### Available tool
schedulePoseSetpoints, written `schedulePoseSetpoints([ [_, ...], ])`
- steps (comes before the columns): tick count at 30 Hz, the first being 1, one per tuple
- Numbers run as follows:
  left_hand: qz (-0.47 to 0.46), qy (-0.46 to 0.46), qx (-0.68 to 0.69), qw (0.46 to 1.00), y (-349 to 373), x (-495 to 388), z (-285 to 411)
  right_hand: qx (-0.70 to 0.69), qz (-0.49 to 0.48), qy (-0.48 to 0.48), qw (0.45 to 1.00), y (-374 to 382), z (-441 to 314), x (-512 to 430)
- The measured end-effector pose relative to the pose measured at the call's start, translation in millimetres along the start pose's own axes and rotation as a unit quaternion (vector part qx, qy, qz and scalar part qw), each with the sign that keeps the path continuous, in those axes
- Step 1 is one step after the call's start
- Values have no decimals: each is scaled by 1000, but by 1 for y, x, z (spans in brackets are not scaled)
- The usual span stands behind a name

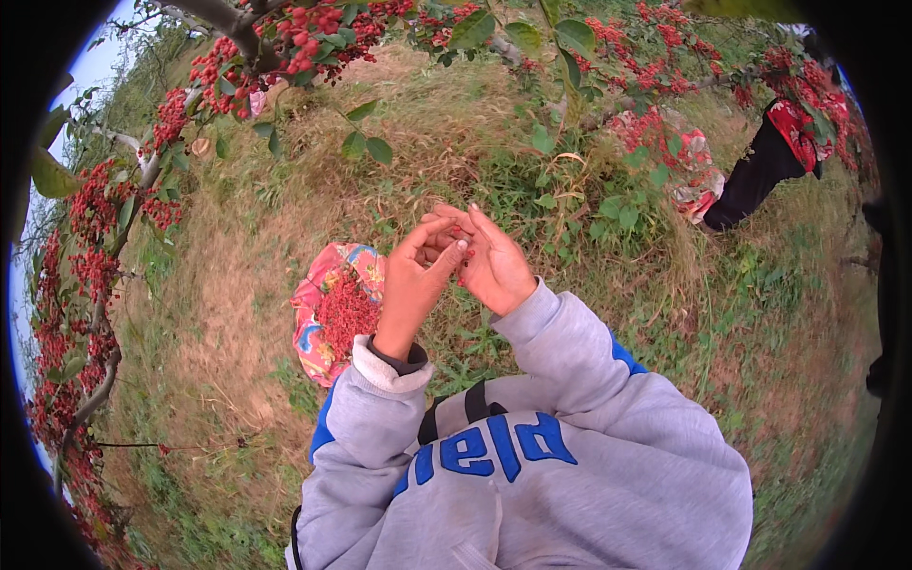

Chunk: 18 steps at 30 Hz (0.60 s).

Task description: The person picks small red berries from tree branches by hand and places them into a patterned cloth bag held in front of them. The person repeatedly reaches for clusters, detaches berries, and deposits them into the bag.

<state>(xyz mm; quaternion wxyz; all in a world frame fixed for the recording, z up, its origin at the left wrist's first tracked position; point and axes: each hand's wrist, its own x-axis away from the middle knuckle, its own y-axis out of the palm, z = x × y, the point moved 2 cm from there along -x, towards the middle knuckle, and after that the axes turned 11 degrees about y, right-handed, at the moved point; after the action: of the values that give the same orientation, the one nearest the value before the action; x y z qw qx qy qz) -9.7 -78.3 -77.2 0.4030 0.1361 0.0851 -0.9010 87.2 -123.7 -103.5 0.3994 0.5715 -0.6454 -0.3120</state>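
My left hand [420,278] and my right hand [495,263] meet in front of my chest, cupped against each other. A few small red berries [469,253] show between them, lying against my right palm. The fingers of my left hand are curled, its thumb near the berries; whether it pinches any is hidden. Below and left of the hands, a pink flower-patterned cloth bag [313,349] stands open on the ground, with a heap of red berry clusters [347,310] inside. My left wrist overlaps the bag's right side in the picture.
Branches with dense red berry clusters [92,206] curve along the left side and across the top [306,32]. Dry grass and green weeds [613,206] cover the ground. At the upper right are a person's dark-clothed leg [759,167] and a red-and-white patterned cloth [695,178].
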Motion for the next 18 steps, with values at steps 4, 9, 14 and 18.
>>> schedulePoseSetpoints([
  [4, 9, -40, 54, 998, 8, -1, -5, -11, -20, -11, 1000, -5, -6, 7],
  [9, 78, -66, 263, 959, 7, 0, -16, -15, 13, -32, 999, -12, -12, 13],
  [14, 165, -50, 256, 951, 2, 2, -17, 246, 97, -113, 958, -12, -18, 19],
  [18, 135, -26, 227, 964, 7, 7, -11, 339, 78, -168, 922, 1, -20, 16],
])
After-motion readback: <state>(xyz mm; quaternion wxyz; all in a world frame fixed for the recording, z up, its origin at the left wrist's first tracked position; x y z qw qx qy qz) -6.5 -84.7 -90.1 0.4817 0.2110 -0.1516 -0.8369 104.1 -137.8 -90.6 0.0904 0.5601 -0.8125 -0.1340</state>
